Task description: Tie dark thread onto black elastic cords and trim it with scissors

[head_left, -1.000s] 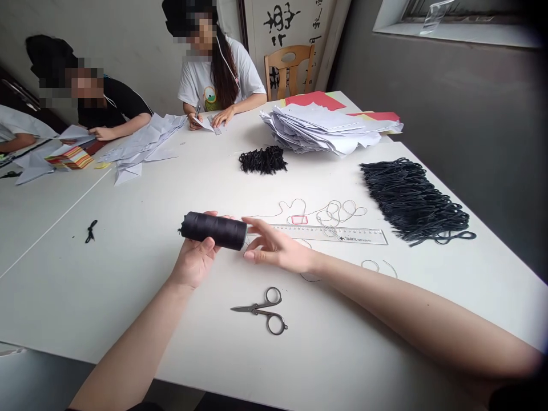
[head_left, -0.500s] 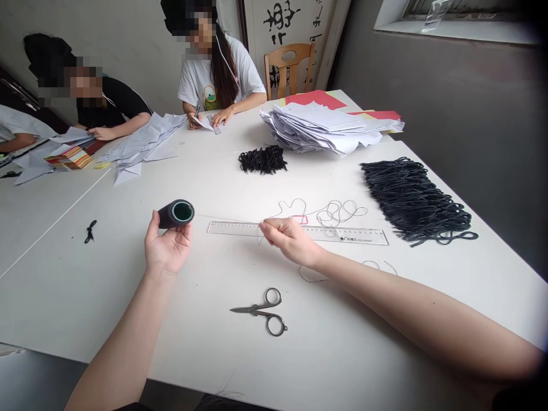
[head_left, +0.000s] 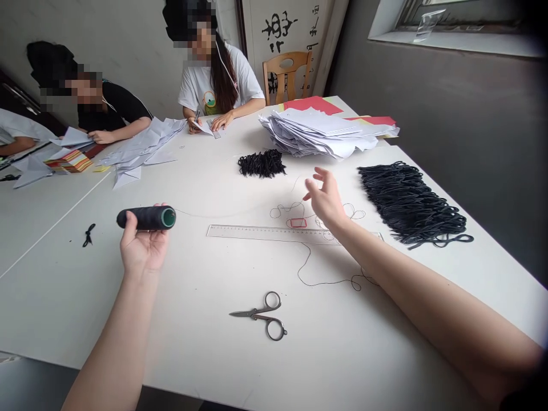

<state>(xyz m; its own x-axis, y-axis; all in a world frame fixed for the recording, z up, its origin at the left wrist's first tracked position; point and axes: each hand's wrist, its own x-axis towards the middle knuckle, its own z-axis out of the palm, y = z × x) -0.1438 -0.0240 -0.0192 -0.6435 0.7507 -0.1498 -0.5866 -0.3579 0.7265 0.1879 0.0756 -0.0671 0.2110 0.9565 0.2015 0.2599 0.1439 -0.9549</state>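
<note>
Palm up, my left hand (head_left: 144,245) is closed round a spool of black thread (head_left: 143,218), its green-lined end facing right. My right hand (head_left: 326,197) hovers above the ruler's right half with its fingers apart. A loose strand runs from the spool toward that hand; I cannot see it gripped. Beneath lies a clear ruler (head_left: 257,232), with a small red rectangle (head_left: 298,223) above its edge and thread loops (head_left: 354,211) around it. More thread (head_left: 327,283) curls below. Metal scissors (head_left: 266,315) rest nearer me, blades pointing left.
A small black cord (head_left: 88,234) lies at left. Farther back are a black loop bundle (head_left: 262,163), a paper stack (head_left: 317,131) and, at right, a larger pile of black cords (head_left: 413,202). Across the table (head_left: 205,171), people handle papers.
My left hand has moved left with the spool, now turned more sideways. My right hand has gone up and right, its pinch opened. The strand between them now hangs slack.
</note>
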